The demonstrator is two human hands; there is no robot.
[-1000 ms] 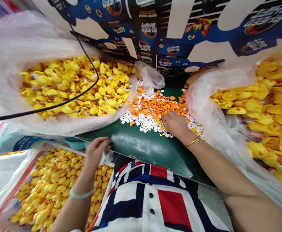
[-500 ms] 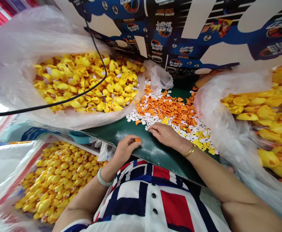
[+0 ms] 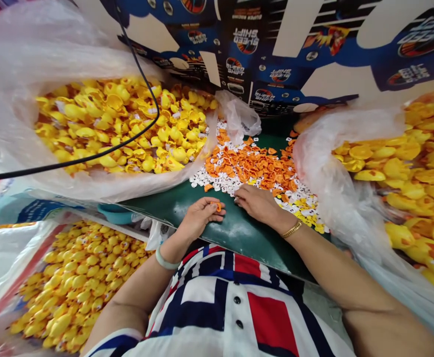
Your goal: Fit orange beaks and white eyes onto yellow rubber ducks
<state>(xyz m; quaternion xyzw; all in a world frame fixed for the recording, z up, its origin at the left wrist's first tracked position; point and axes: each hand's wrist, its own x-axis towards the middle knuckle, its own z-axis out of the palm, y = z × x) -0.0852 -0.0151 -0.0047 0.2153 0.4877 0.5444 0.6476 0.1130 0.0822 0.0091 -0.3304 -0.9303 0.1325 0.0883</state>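
Observation:
My left hand (image 3: 199,216) rests on the green table (image 3: 231,233), its fingers pinched on a small orange beak piece (image 3: 216,205). Close to its right, my right hand (image 3: 257,203) lies palm down with curled fingers at the edge of a heap of orange pieces (image 3: 254,166) and small white round pieces (image 3: 224,182); what its fingertips hold, if anything, is hidden. Some small yellow bits (image 3: 311,218) lie by my right wrist.
A clear bag of yellow duck parts (image 3: 120,129) sits at the left, another bag of larger yellow ducks (image 3: 399,168) at the right, a third bag of ducks (image 3: 75,277) below left. A black cable (image 3: 90,157) crosses the left bag. Blue printed cartons (image 3: 276,49) stand behind.
My left hand came up from the lower bag onto the table and now pinches an orange piece. My right hand slid from the heap toward the left hand.

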